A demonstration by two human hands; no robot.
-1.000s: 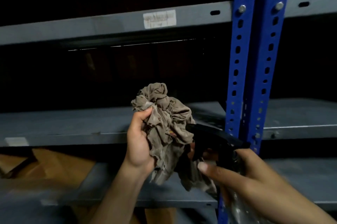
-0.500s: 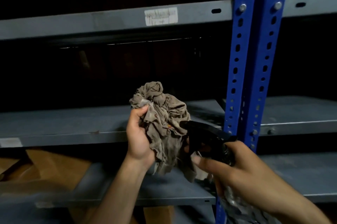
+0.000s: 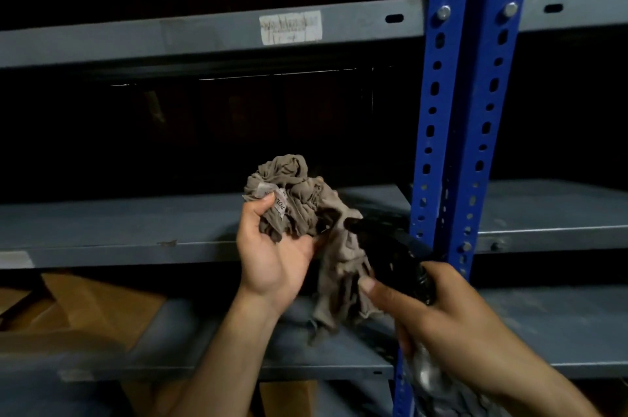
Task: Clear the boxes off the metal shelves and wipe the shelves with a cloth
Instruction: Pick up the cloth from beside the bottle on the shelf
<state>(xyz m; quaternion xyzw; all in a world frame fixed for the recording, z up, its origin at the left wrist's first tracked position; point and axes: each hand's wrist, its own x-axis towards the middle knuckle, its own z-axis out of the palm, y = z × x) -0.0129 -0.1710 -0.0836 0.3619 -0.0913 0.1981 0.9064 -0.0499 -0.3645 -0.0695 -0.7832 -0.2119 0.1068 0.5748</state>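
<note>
Head camera: grey metal shelves (image 3: pixel 119 229) on a blue perforated steel upright (image 3: pixel 452 144); in front of them the left hand (image 3: pixel 275 260) grips a crumpled grey-brown cloth (image 3: pixel 299 206) — the right hand (image 3: pixel 452 318) curls round a black-topped clear spray bottle (image 3: pixel 390 253) just beside it.

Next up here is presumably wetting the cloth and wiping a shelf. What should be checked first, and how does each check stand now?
1. Grip on cloth: ok, the left hand holds it bunched.
2. Grip on spray bottle: ok, the right hand holds it, nozzle toward the cloth.
3. Finger on trigger: cannot tell, too dark.
4. Liquid in the bottle: cannot tell.
5. Middle shelf free of boxes: ok in the visible part.
6. Lower shelf free of boxes: not ok, cardboard shows at its left end.
</note>
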